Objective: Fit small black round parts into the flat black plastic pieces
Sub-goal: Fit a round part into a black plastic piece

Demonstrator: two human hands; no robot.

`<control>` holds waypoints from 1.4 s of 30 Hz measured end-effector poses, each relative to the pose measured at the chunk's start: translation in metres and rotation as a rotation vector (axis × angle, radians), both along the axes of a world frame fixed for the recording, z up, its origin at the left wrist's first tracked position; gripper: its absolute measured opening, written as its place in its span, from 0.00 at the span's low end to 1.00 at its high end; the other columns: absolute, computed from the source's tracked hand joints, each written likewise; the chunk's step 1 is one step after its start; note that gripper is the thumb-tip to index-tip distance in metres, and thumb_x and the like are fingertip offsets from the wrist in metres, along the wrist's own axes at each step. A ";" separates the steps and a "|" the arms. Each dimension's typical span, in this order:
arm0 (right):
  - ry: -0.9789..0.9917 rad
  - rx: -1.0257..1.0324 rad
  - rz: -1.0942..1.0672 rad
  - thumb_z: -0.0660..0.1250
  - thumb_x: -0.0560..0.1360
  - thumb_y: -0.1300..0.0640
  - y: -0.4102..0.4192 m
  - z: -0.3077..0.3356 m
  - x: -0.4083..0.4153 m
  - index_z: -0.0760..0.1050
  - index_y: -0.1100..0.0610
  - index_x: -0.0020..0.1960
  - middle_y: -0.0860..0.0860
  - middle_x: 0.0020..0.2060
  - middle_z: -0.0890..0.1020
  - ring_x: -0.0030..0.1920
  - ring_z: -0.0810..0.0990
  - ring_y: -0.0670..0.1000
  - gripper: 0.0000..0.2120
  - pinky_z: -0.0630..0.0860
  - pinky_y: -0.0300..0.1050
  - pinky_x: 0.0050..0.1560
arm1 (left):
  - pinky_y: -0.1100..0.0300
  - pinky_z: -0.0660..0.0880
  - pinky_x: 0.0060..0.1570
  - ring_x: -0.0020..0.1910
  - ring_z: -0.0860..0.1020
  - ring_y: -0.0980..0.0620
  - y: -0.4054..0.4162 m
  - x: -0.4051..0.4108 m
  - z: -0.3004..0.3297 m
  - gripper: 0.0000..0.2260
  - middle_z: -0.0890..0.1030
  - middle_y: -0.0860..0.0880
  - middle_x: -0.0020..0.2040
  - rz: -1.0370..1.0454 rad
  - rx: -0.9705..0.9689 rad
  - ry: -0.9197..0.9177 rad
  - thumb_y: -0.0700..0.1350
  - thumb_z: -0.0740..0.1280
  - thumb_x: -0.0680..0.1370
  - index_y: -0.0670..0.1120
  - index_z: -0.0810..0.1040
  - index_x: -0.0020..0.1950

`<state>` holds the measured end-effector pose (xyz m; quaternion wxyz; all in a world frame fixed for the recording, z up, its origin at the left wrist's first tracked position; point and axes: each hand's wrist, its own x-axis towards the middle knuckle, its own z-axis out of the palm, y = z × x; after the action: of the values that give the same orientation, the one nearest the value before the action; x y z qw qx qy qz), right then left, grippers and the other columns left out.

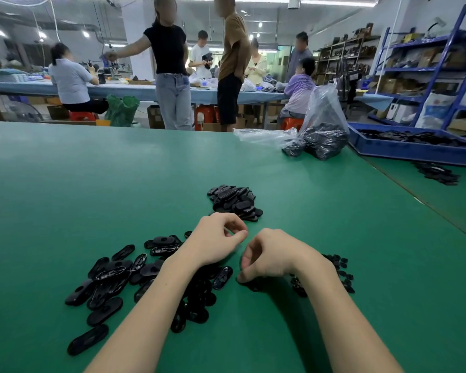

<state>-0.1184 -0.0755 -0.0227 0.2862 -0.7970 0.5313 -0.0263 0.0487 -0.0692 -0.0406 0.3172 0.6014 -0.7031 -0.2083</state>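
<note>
My green matted surface (92,184) carries two clear plastic bags (324,125) at its far edge, dark contents inside. At its far right corner sits a blue plastic crate (404,151). Beyond the far edge I see several people (170,63) around a long blue-covered table (129,90), red plastic stools (207,114) and blue metal shelving (428,63).

One head-worn camera is looking forward and down from the near edge of the table (65,170), sitting close above the hands (267,254) and taking in the far edge and room beyond.
</note>
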 end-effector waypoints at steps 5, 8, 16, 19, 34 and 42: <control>-0.136 0.009 -0.057 0.82 0.65 0.49 -0.001 -0.001 -0.005 0.81 0.48 0.39 0.43 0.34 0.83 0.31 0.78 0.41 0.10 0.72 0.36 0.35 | 0.75 0.71 0.41 0.43 0.81 0.59 0.002 -0.002 0.001 0.04 0.83 0.59 0.42 -0.005 0.009 -0.003 0.48 0.70 0.76 0.57 0.82 0.43; -0.285 0.018 -0.148 0.80 0.68 0.52 -0.003 -0.001 -0.011 0.82 0.49 0.41 0.45 0.33 0.83 0.31 0.78 0.45 0.08 0.75 0.38 0.38 | 0.76 0.71 0.41 0.43 0.81 0.58 0.003 -0.002 0.002 0.03 0.84 0.58 0.43 0.000 0.007 0.022 0.48 0.71 0.76 0.55 0.83 0.44; -0.844 0.120 -0.437 0.75 0.73 0.63 -0.006 0.004 -0.026 0.82 0.57 0.46 0.54 0.36 0.82 0.32 0.80 0.46 0.04 0.77 0.35 0.32 | 0.62 0.79 0.49 0.43 0.83 0.56 0.004 -0.008 0.002 0.03 0.86 0.53 0.43 -0.042 0.136 0.273 0.47 0.71 0.77 0.55 0.84 0.48; -0.965 0.166 -0.466 0.75 0.74 0.66 -0.006 0.003 -0.027 0.80 0.60 0.47 0.55 0.36 0.84 0.32 0.82 0.47 0.05 0.79 0.37 0.34 | 0.57 0.82 0.48 0.43 0.84 0.51 0.005 -0.011 0.003 0.03 0.87 0.45 0.44 -0.086 0.229 0.551 0.40 0.70 0.79 0.45 0.83 0.52; 0.142 -0.073 -0.330 0.79 0.63 0.44 -0.007 0.015 -0.061 0.85 0.43 0.39 0.43 0.42 0.86 0.48 0.83 0.48 0.07 0.81 0.46 0.55 | 0.56 0.83 0.49 0.42 0.82 0.46 0.003 -0.013 -0.001 0.06 0.86 0.44 0.39 0.060 0.244 0.713 0.34 0.69 0.78 0.43 0.82 0.53; 0.208 -0.097 -0.303 0.79 0.64 0.46 -0.008 0.014 -0.055 0.84 0.42 0.37 0.43 0.41 0.84 0.46 0.82 0.48 0.05 0.76 0.40 0.43 | 0.65 0.79 0.38 0.35 0.83 0.53 0.004 -0.011 -0.001 0.09 0.85 0.38 0.45 0.046 0.252 0.723 0.30 0.67 0.78 0.40 0.82 0.54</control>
<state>-0.1732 -0.0835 -0.0086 0.1839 -0.7190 0.6701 -0.0122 0.0376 -0.0654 -0.0411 0.4728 0.5388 -0.5012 -0.4846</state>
